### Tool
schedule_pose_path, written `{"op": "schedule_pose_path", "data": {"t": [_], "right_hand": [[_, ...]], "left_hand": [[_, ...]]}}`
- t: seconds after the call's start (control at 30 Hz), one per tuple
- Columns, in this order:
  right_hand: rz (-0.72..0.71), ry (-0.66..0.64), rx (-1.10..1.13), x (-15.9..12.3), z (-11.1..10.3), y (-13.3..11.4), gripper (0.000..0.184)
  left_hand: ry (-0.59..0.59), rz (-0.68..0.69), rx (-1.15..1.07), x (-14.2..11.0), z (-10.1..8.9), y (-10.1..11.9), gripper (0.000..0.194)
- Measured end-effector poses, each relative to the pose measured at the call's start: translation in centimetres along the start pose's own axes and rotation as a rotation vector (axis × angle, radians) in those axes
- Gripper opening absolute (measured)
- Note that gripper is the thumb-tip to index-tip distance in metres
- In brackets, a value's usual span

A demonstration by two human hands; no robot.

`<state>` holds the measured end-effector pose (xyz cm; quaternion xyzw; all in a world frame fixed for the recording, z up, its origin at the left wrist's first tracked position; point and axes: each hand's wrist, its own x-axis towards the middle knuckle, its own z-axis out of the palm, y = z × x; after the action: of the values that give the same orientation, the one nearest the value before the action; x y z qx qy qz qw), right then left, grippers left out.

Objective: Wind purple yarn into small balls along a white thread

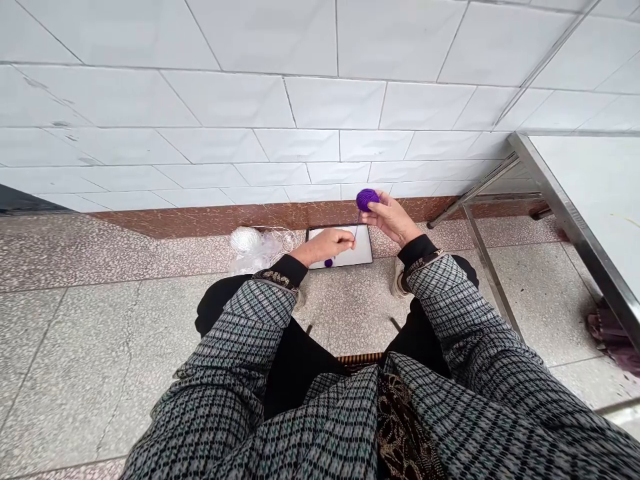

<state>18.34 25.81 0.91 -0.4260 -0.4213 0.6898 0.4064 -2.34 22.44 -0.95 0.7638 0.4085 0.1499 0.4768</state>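
Observation:
My right hand (pixel 390 219) holds a purple ball of yarn (pixel 367 199) between thumb and fingers, raised in front of the wall. A purple strand runs down from the ball to my left hand (pixel 327 245), whose fingers are pinched on it. Below the hands, a white tray with a dark rim (pixel 364 251) lies on the floor. On the tray, just under my left hand, is a small purple ball (pixel 329 263). My left hand hides part of the tray.
White yarn (pixel 246 240) and clear plastic (pixel 260 252) lie on the floor left of the tray. A white tiled wall (pixel 320 100) rises ahead. A metal-framed table (pixel 575 227) stands at the right, with dark cloth (pixel 613 333) beneath it. My shoe (pixel 399 279) is near the tray.

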Motion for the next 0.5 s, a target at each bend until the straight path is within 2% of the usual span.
{"op": "schedule_pose_path", "data": {"t": [0.03,0.1,0.17,0.23,0.3,0.33,0.4,0.5], "right_hand": [[0.012,0.045,-0.085,0.1,-0.1,0.3,0.034],[0.070,0.052,-0.341,0.1,-0.1,0.9,0.034],[0.140,-0.091,-0.574,-0.3,0.1,1.1,0.035],[0.195,-0.321,-0.646,-0.9,0.2,0.9,0.038],[0.214,-0.486,-0.555,-1.3,0.3,0.5,0.039],[0.204,-0.509,-0.470,-1.4,0.3,0.2,0.039],[0.149,-0.459,-0.267,-1.4,0.2,-0.3,0.039],[0.004,-0.238,-0.006,-0.7,-0.1,-0.5,0.041]], "left_hand": [[-0.058,0.037,-0.013,-0.1,0.1,0.3,0.020],[-0.080,0.080,-0.036,-0.4,-0.1,0.5,0.022],[0.018,0.083,-0.046,-0.5,-0.5,0.2,0.023],[0.167,0.058,-0.039,-0.4,-1.1,-0.3,0.022],[0.266,0.021,-0.029,-0.3,-1.6,-0.9,0.021],[0.287,0.000,-0.032,-0.2,-1.7,-1.2,0.021],[0.290,-0.041,-0.059,-0.1,-1.7,-1.5,0.021],[0.188,-0.055,-0.101,0.1,-1.0,-1.3,0.019]]}}
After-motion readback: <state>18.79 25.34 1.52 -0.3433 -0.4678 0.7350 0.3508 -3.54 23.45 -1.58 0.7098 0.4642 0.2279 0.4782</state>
